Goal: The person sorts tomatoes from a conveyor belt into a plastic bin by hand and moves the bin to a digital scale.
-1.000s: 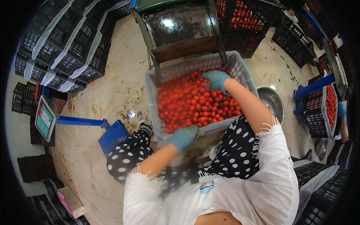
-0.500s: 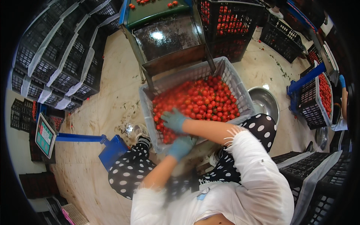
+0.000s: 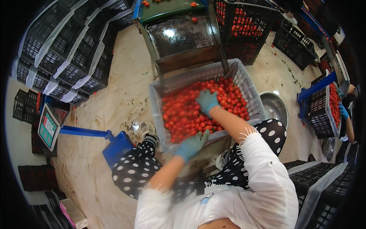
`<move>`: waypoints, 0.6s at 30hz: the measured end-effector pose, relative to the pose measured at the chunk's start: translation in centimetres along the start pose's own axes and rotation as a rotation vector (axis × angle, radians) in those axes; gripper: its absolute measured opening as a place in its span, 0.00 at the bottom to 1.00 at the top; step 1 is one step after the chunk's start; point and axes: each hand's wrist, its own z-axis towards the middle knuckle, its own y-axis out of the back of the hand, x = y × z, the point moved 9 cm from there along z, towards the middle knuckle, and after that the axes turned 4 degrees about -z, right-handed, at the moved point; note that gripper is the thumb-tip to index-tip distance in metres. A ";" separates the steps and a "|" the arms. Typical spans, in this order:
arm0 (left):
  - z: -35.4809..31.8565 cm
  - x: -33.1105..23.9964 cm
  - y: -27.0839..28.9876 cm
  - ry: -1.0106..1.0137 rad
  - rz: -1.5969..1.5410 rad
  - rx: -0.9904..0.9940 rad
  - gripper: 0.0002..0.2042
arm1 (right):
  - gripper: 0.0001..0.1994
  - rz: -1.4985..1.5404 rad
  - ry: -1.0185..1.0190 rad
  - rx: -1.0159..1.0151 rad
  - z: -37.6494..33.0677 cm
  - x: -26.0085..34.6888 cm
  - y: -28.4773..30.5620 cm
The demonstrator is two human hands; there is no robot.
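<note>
Small red cherry tomatoes (image 3: pixel 225 93) fill much of a crate (image 3: pixel 155 100) lined with clear plastic, between my knees. My right hand (image 3: pixel 207 102), in a blue-green glove, rests on the tomatoes around the middle of the heap, fingers spread. Closer to me, my left hand (image 3: pixel 192 146), gloved alike, lies over the crate's near rim. Its fingers are stretched out beside the nearest tomatoes, and I see nothing held in it. Above the crate's far side slopes a dark metal chute (image 3: pixel 181 38), with one tomato (image 3: pixel 194 20) on it.
Black crates (image 3: pixel 63 53) stand stacked at left; another stack (image 3: pixel 244 23) holds tomatoes beyond the chute. A blue scale (image 3: pixel 118 149) is by my left knee, a metal basin (image 3: pixel 274 107) by my right. At far right, another person's gloved hand (image 3: pixel 344 112) is at a tomato crate (image 3: pixel 332 97).
My right hand has moved away from me and to the right across the tomatoes. The left shifted slightly right, its fingers now more visible. A tomato has appeared on the chute. The whole view shifted slightly.
</note>
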 end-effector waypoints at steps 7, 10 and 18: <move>0.3 -0.2 0.1 -0.012 -0.012 0.012 0.29 | 0.26 0.049 -0.348 0.139 -0.9 -13.1 -5.2; -0.1 0.3 0.2 -0.031 -0.145 -0.024 0.30 | 0.34 0.088 -0.260 0.463 -3.3 -13.7 -5.9; 2.2 12.4 1.0 0.647 -0.288 -0.387 0.29 | 0.28 0.317 0.020 0.730 -6.8 -13.2 1.2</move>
